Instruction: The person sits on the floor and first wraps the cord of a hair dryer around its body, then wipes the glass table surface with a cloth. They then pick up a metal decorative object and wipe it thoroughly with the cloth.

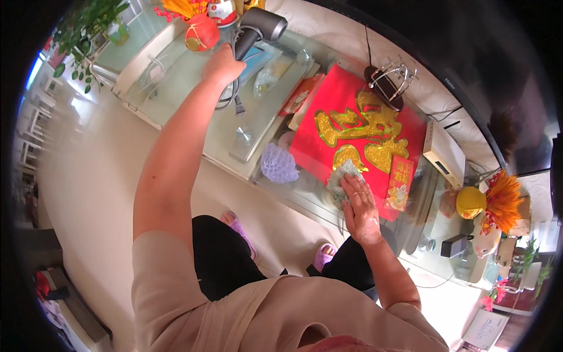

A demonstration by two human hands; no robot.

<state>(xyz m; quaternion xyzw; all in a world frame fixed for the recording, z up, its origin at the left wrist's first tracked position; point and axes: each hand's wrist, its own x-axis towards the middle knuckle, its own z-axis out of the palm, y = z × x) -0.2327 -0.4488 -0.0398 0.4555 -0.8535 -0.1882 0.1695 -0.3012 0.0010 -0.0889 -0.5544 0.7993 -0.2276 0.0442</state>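
At the far left of the glass-topped cabinet, my left hand (224,66) grips a dark grey hair dryer (265,25) by its handle. Its grey cord (233,94) is bundled around the handle, and the plug hangs below. My right hand (361,207) lies flat, pressing a greyish-green cloth (344,177) onto the near edge of a red paper sheet (317,140). A large gold character (378,127) decorates the sheet. Just right of the cloth, a red envelope (399,184) with gold writing rests on the sheet. A lavender mesh puff (279,163) sits left of the cloth.
A red vase (202,33) stands beyond the dryer. Behind the sheet are a metal rack (391,83) on a dark base and a white box (444,154), below a television (475,70). To the right are a yellow vase (470,203) and a small black box (454,246).
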